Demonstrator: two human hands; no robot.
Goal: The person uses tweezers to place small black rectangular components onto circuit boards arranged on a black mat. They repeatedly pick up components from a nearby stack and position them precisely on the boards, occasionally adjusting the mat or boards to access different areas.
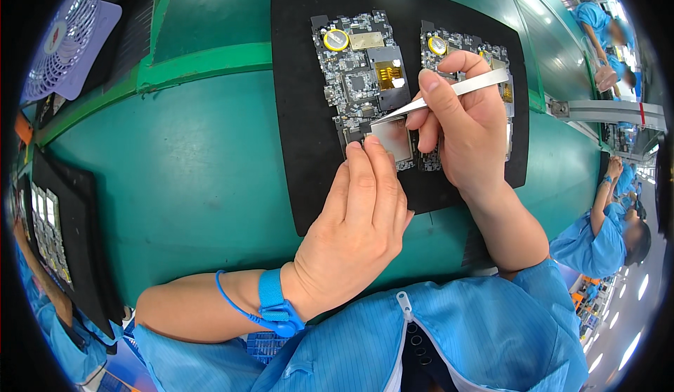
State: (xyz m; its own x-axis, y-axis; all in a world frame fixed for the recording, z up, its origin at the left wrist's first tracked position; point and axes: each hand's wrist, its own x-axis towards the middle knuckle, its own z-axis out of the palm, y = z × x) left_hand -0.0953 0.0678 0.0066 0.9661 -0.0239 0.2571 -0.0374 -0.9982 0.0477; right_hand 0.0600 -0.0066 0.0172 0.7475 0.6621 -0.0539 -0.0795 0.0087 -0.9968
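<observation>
Two circuit boards lie side by side on a black mat (pixel 305 146). The left circuit board (pixel 351 86) carries a round coin cell (pixel 336 39) near its far end and a silver metal plate (pixel 394 138) near its close end. My right hand (pixel 463 118) pinches a pair of silver tweezers (pixel 460 88), their tips at the edge of the silver plate. My left hand (pixel 361 216) rests its fingertips on the near end of this board, fingers stretched out. The right circuit board (pixel 460 41) is partly covered by my right hand; its coin cell (pixel 437 45) shows.
The mat lies on a green work surface (pixel 189 181). A purple fan (pixel 63 37) stands at the far left. Another black mat with boards (pixel 49 230) is at the left edge. A blue wrist strap (pixel 272 297) circles my left wrist. Co-workers in blue (pixel 597 241) sit at the right.
</observation>
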